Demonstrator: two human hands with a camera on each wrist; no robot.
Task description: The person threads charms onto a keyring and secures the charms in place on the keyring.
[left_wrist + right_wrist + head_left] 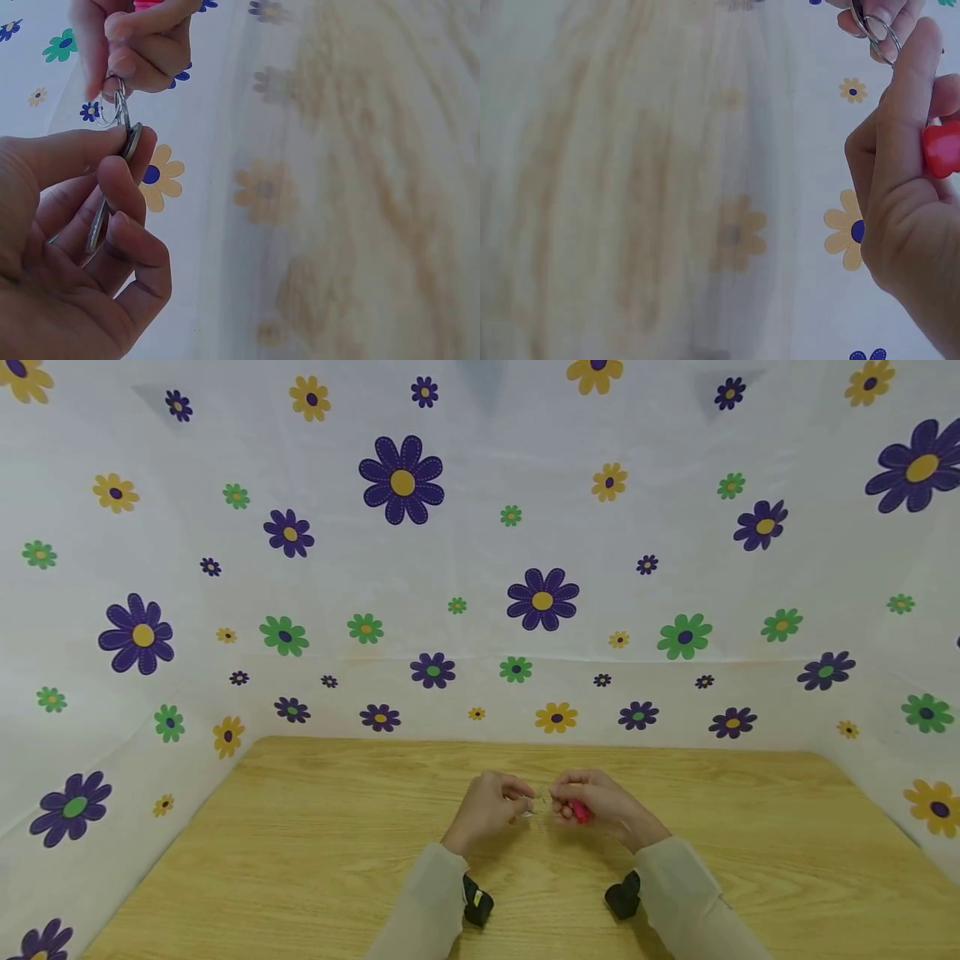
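Note:
My left hand [487, 810] pinches a silver key [96, 226] between thumb and fingers; the blade points back toward the palm, partly covered by the fingers. From the key's head a thin metal key ring [122, 105] runs up to my right hand [603, 807]. In the left wrist view the right fingertips pinch the far end of that ring. A glossy red-pink charm [943, 148] sits against the right hand's fingers, its shape partly cut off by the frame edge. Both hands are close together above the table, joined by the ring [885, 41].
A wood-grain table [300, 860] spreads beneath the hands. White cloth [465, 560] with purple, yellow and green flowers stands behind it and along both sides. Dark wrist cameras, left [477, 903] and right [624, 896], sit by the sleeves.

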